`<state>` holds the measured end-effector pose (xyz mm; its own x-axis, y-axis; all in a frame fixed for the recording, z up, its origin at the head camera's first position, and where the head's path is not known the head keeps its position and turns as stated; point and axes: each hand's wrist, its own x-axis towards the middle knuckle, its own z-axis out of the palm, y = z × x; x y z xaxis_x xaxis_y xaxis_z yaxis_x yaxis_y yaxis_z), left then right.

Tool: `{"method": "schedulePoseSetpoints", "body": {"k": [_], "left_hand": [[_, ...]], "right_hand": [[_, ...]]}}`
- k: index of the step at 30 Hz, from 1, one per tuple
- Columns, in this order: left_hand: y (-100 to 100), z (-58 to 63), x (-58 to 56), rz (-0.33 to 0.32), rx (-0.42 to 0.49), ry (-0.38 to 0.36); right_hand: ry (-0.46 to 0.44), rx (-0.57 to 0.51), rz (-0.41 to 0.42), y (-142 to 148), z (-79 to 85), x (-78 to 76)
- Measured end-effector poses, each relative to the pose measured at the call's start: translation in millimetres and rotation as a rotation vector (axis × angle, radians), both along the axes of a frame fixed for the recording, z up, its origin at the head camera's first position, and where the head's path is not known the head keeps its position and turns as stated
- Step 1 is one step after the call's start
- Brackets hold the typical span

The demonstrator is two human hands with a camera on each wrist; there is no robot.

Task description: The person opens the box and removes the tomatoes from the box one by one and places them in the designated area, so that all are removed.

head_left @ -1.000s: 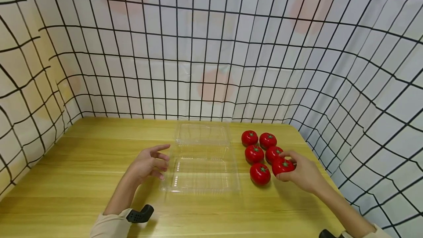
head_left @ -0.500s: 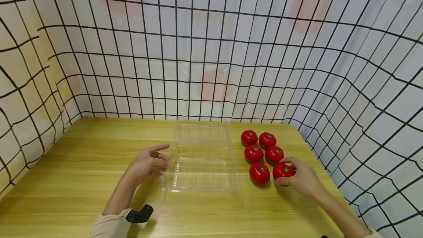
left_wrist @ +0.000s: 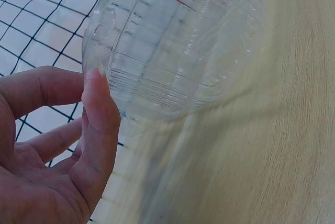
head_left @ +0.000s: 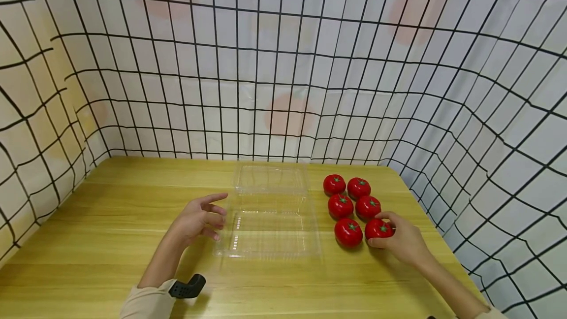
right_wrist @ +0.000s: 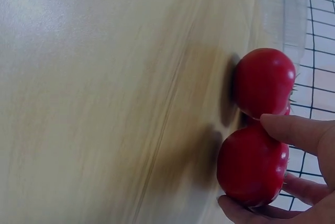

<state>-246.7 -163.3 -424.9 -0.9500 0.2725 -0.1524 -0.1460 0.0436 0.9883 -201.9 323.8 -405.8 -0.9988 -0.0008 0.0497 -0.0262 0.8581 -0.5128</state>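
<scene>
My right hand [head_left: 405,240] holds a shiny red tomato [head_left: 378,229] with a green stem top, at the near right corner of a group of tomatoes. In the right wrist view, fingers [right_wrist: 293,130] lie on two sides of that tomato [right_wrist: 251,166], close beside another tomato [right_wrist: 264,82]. My left hand [head_left: 199,220] is at the left edge of a clear plastic clamshell box [head_left: 270,253], its fingers loosely spread. From the left wrist, a fingertip [left_wrist: 97,85] overlaps the rim of the clear box [left_wrist: 152,85].
Several tomatoes [head_left: 340,206] stand in two columns right of the box, whose lid [head_left: 271,179] lies opened toward the back. They rest on a yellow wood-grain table [head_left: 146,186]. A black-lined grid cloth [head_left: 274,73] encloses the back and sides.
My right hand has brought its tomato slightly nearer the front and down, in line beside the near left tomato. Between the last two frames it barely shifts. My left hand stays in place.
</scene>
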Motion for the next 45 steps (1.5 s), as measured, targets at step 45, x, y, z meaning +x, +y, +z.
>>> {"method": "schedulePoseSetpoints", "body": {"k": [45], "left_hand": [[0.0,-2.9,-2.1,-0.009,-0.006,-0.002]], "right_hand": [[-0.020,-0.006,-0.003,1.3,-9.9,-6.4]]}}
